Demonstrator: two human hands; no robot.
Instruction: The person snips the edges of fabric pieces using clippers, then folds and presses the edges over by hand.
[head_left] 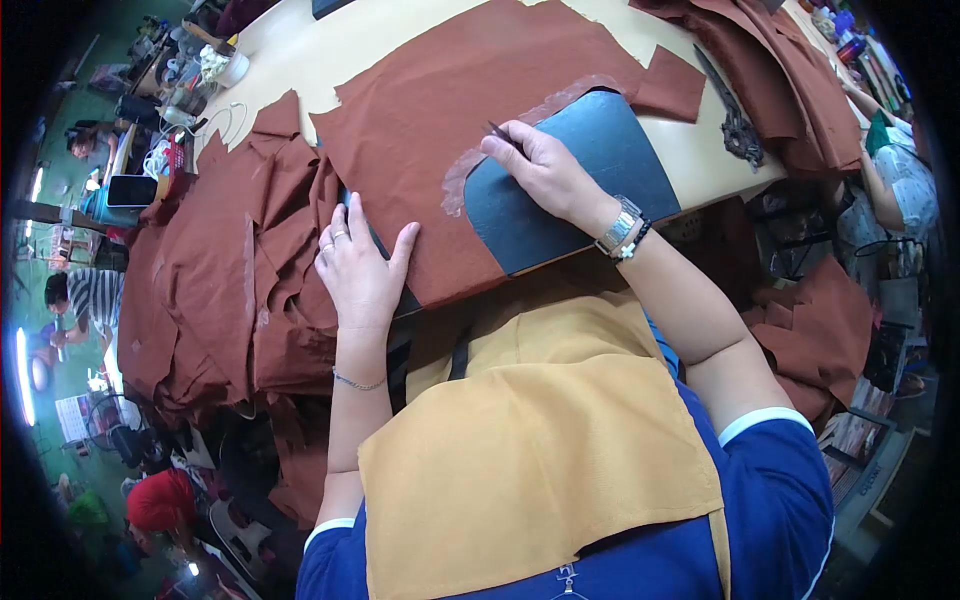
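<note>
A large piece of reddish-brown leather (460, 90) lies over a dark blue-black board (620, 150) at the near edge of the table. A translucent strip (457, 180) runs along part of the leather's cut edge beside the board. My left hand (358, 265) rests on the leather's left edge, fingers stretched out and thumb apart, holding nothing. Above the board, my right hand (545, 168) is closed around a thin dark pen-like tool (492, 129), whose tip points up and left toward the leather. Most of that tool is hidden in my fingers.
More brown leather (215, 270) is heaped at the left. Dark scissors (735, 115) lie on the table (700, 180) at the right, near a small leather scrap (670, 85) and another leather pile (765, 70). A white pot (230, 68) stands far left. Other people work on both sides.
</note>
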